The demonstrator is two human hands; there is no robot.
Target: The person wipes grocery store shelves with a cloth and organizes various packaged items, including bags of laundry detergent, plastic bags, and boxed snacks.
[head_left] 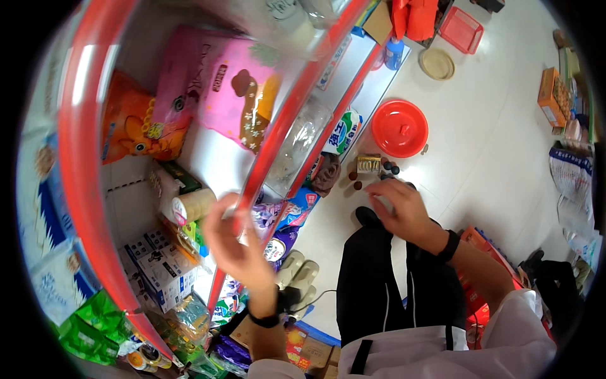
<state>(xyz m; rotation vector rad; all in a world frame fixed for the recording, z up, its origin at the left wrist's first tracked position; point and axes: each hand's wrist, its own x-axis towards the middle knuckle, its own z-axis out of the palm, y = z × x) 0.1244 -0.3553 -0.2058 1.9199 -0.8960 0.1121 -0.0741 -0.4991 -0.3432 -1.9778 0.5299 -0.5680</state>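
Note:
My left hand (232, 243), blurred by motion, is at the front of a shelf unit, its thumb and curled fingers apart with the red shelf edge (251, 189) showing by the gap. Nothing shows in its grasp. Closest to it on the shelf lies a pale cylindrical tub (192, 206). My right hand (404, 211) hangs over the floor in front of my legs, fingers loosely bent and holding nothing I can see. Just beyond it on the floor are a small gold box (368, 164) and several dark round balls (387, 165).
Pink packages (237, 88), an orange bag (142, 120) and a blue-and-white box (163, 268) fill the shelves. On the floor stand a red basin (399, 128), a round tan lid (437, 64) and a red tray (461, 30). Beige slippers (304, 275) lie below the shelf.

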